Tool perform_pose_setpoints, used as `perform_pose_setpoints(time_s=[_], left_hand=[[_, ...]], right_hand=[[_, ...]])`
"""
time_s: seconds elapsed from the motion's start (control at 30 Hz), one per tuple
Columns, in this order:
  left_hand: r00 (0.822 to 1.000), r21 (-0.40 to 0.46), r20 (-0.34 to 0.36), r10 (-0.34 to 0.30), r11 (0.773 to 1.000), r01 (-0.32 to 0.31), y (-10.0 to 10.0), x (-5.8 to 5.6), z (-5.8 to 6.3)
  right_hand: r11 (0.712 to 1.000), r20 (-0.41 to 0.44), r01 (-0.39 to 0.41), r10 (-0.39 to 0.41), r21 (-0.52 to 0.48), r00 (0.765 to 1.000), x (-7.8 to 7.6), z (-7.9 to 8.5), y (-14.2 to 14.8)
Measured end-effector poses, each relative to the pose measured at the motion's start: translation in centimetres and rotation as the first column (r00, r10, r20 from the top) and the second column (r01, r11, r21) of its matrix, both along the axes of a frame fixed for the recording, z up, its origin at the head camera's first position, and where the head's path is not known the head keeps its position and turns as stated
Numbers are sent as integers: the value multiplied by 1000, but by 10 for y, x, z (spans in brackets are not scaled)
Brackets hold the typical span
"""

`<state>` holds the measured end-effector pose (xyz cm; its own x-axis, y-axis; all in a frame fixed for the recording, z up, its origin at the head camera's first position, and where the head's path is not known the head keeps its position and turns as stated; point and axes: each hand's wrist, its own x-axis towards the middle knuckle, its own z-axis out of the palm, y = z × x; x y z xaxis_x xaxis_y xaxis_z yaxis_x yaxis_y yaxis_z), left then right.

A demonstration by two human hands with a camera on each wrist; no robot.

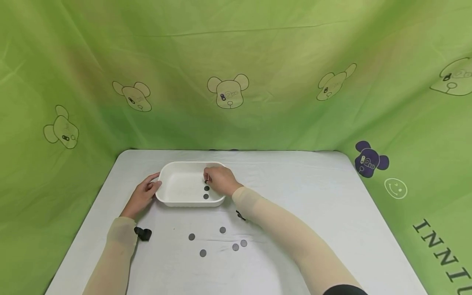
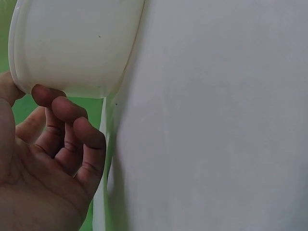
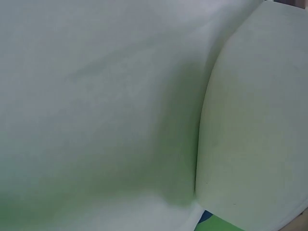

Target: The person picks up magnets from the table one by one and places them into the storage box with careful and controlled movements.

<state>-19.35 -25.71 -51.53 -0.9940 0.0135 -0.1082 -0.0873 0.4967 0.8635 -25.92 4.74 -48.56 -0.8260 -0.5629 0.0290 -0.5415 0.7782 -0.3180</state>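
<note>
A white rectangular tray [image 1: 180, 203] with rounded corners stands toward the back of the table. My left hand [image 1: 144, 191] grips its left end, thumb at the rim; in the left wrist view the curled fingers [image 2: 89, 132] lie against the outer wall of the tray [image 2: 77, 48]. Reaching over the right side, my right hand [image 1: 221, 179] pinches a small dark round disc [image 1: 206, 181] inside the tray. Two more dark discs [image 1: 206, 196] lie in a row just in front of it. Only the tray's outer wall [image 3: 255, 115] fills the right wrist view; the right fingers are hidden there.
Several loose grey discs [image 1: 203, 253] lie on the white tablecloth [image 1: 317, 213] in front of the tray. Green printed curtains [image 1: 228, 131] enclose the table at the back and sides. Black wrist mounts [image 1: 144, 234] stick out from the sleeves.
</note>
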Motion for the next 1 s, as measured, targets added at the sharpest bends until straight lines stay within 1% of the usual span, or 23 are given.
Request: perform_pose_setpoints(time_s=[0.27,0.5,0.8,1.0], left_hand=[[1000,4,0,1,1000,-1,-1,-1,-2],[1000,7,6,1,1000,-1,-1,-1,-2],[1000,-2,-10,-8,1000,8,-2,-1,-1],[1000,12,-8,-7,1000,7,-1,-1,-1]], right_hand=[[999,-47,-3,6,49,999,0,-3,-1],[998,-56,8,-5,64,998,-1,-3,-3],[997,-58,62,-59,42,997,-2,-3,-6],[996,-69,79,-75,51,995,-1,-3,-6]])
